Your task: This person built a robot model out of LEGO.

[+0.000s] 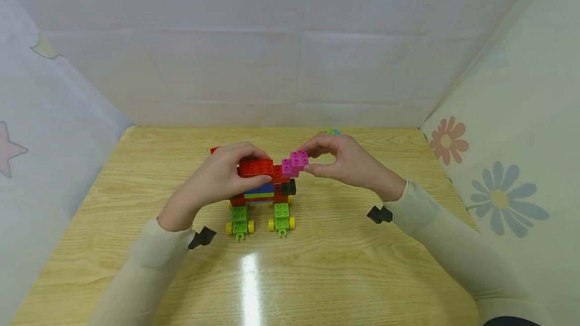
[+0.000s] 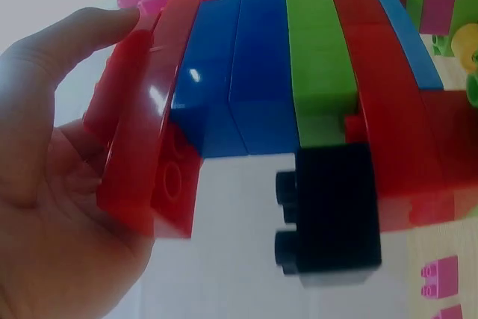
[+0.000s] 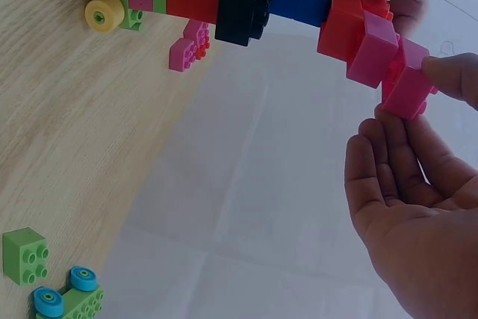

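Note:
A tall toy of stacked building bricks stands on the table in the head view, with green wheeled pieces [image 1: 282, 215] at its base. My left hand [image 1: 217, 177] grips the red bricks [image 1: 256, 166] along its top, thumb on the near side. At the toy's right end, my right hand [image 1: 353, 162] pinches a pink brick [image 1: 299, 160] between thumb and fingers. That brick sits stepped out on another pink brick [image 3: 373, 50], which joins the red end. Blue bricks [image 2: 246, 72] lie beneath the red top, and a black brick [image 2: 336, 207] juts out lower down.
Loose pink bricks [image 3: 181, 54] lie on the wooden table [image 1: 344, 265] behind the toy. Farther off are a green brick [image 3: 26, 255] and a green piece with blue wheels [image 3: 71, 302]. A pale cloth wall [image 1: 290, 74] rises at the table's back edge.

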